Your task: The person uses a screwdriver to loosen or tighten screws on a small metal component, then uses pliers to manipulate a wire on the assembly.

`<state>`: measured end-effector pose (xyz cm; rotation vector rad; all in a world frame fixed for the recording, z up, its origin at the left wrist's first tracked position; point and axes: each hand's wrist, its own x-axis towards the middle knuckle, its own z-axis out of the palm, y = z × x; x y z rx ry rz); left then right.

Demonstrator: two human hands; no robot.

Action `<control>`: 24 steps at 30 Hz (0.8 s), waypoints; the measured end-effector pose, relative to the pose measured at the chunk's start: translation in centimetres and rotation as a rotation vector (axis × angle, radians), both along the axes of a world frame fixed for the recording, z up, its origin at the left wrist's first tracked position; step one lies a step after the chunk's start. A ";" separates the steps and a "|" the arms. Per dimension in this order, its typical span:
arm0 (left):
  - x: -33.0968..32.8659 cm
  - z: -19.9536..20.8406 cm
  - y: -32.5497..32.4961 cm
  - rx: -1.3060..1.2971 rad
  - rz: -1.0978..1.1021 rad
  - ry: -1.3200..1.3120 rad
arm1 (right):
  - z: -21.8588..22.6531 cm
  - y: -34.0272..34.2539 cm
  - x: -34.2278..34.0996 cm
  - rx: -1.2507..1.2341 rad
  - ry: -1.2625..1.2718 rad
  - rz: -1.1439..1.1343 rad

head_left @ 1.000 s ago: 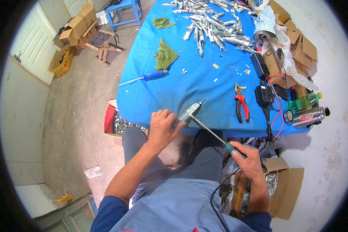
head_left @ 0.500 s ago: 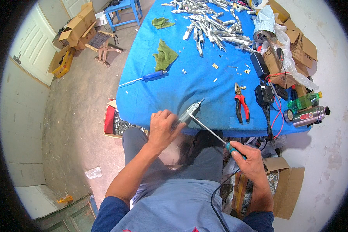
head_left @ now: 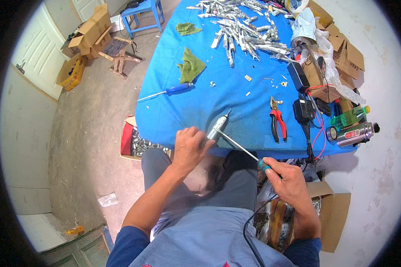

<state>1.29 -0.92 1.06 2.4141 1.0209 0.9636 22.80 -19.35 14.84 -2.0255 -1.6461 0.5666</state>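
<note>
My left hand (head_left: 190, 149) is closed round the lower end of a slim silver-white device (head_left: 216, 127) with a dark, thin tip. The device lies at the near edge of the blue cloth, its tip pointing away from me. In my right hand (head_left: 286, 179) is a screwdriver (head_left: 240, 147) with a teal handle and a long metal shaft. The shaft slants up to the left, and its end meets the side of the device. What exactly the screwdriver's end touches is too small to tell.
Red-handled pliers (head_left: 278, 119) and a blue screwdriver (head_left: 165, 91) lie on the cloth (head_left: 236, 84). Similar silver pieces (head_left: 245, 33) are heaped at the far side. Green rags (head_left: 190, 66), black adapters (head_left: 303, 109) and a metal flask (head_left: 354, 133) stand around. A box of metal parts (head_left: 130, 138) sits below the table.
The device has turned slightly more upright in my left hand. My right hand has shifted a little, and the screwdriver's end still meets the device.
</note>
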 end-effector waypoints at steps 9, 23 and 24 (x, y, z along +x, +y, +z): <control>-0.1 -0.1 0.0 0.002 -0.012 0.024 | 1.0 0.5 0.9 -0.056 -0.040 0.035; 0.0 -0.1 0.0 -0.009 -0.020 0.020 | -3.9 2.0 6.2 -0.398 0.922 -0.262; 0.0 -0.2 0.0 -0.013 -0.021 0.022 | -4.7 1.6 6.1 -0.407 1.010 -0.303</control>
